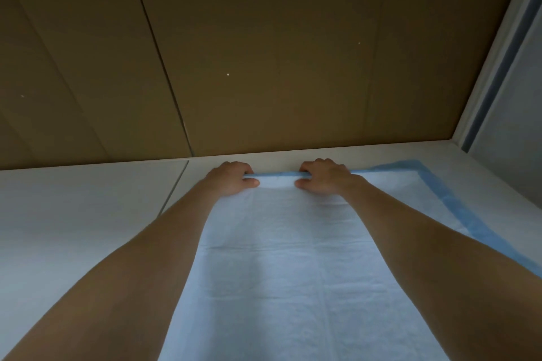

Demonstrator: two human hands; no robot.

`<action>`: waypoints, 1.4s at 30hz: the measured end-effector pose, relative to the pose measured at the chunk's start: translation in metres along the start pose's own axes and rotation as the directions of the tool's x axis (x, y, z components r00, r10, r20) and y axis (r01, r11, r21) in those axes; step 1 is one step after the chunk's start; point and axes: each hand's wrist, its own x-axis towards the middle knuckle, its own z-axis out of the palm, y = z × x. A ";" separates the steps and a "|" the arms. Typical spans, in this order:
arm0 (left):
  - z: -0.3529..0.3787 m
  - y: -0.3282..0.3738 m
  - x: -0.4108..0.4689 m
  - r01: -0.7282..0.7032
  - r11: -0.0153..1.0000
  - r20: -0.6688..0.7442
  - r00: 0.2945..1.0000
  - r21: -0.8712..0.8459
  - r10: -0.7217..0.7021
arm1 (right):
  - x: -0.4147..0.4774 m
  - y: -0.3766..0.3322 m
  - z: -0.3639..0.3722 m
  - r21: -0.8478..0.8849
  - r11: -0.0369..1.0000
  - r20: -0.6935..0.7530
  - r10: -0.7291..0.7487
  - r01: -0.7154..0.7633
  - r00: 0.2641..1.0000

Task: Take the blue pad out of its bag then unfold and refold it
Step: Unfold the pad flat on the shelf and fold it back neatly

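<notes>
The blue pad [281, 258] lies spread on the white table [73, 214], white padded side up, with a blue border along its far and right edges. My left hand [231, 177] grips the pad's far edge, fingers curled over the blue border and thumb on the white side. My right hand [322, 176] grips the same far edge a little to the right in the same way. Both arms stretch forward over the pad. Between the two hands the far edge is lifted into a small roll. The bag is not in view.
A brown cardboard wall [264, 53] stands right behind the table's far edge. A white frame with a grey panel [504, 82] rises at the right. A seam [176, 184] divides the tabletop at the left.
</notes>
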 end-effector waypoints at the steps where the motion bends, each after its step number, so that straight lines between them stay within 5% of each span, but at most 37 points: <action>1: -0.003 0.000 -0.001 0.005 1.000 -0.005 1.000 -0.007 -0.005 | -0.001 0.000 -0.003 0.013 1.000 -0.007 0.013 -0.013 1.000; 9: -0.015 -0.003 -0.008 0.085 0.996 -0.118 0.989 -0.017 -0.087 | -0.003 -0.002 -0.021 0.078 0.996 -0.066 0.041 -0.036 0.997; 18: -0.030 -0.024 -0.013 0.300 0.937 -0.177 0.946 0.176 -0.270 | 0.004 0.001 -0.016 0.123 0.992 -0.089 -0.018 0.029 0.996; 23: -0.027 -0.045 -0.010 0.513 0.828 -0.118 0.829 -0.228 -0.546 | 0.005 0.007 -0.016 0.132 0.990 -0.103 -0.035 0.049 0.994; 28: -0.026 -0.047 -0.013 0.453 0.676 -0.079 0.795 -0.582 -0.601 | 0.003 0.005 -0.016 0.148 0.986 -0.105 -0.062 0.078 0.993; 31: -0.029 -0.053 -0.016 0.451 0.633 -0.132 0.740 -0.630 -0.659 | 0.003 0.006 -0.014 0.160 0.984 -0.099 -0.067 0.082 0.993; 34: -0.033 -0.059 -0.022 0.541 0.684 -0.222 0.682 -0.489 -0.697 | 0.005 0.005 -0.011 0.180 0.979 -0.094 -0.081 0.097 0.992; 37: -0.038 -0.046 -0.023 0.576 0.806 -0.350 0.734 -0.133 -0.582 | 0.005 0.004 -0.009 0.186 0.976 -0.091 -0.100 0.116 0.991; 40: -0.036 -0.028 -0.014 0.121 0.983 -0.350 0.923 -0.135 -0.162 | 0.005 0.005 -0.009 0.180 0.976 -0.090 -0.107 0.122 0.990; 42: -0.030 -0.015 -0.011 -0.109 0.968 -0.201 0.978 -0.224 0.064 | 0.004 0.005 -0.008 0.181 0.976 -0.085 -0.109 0.123 0.990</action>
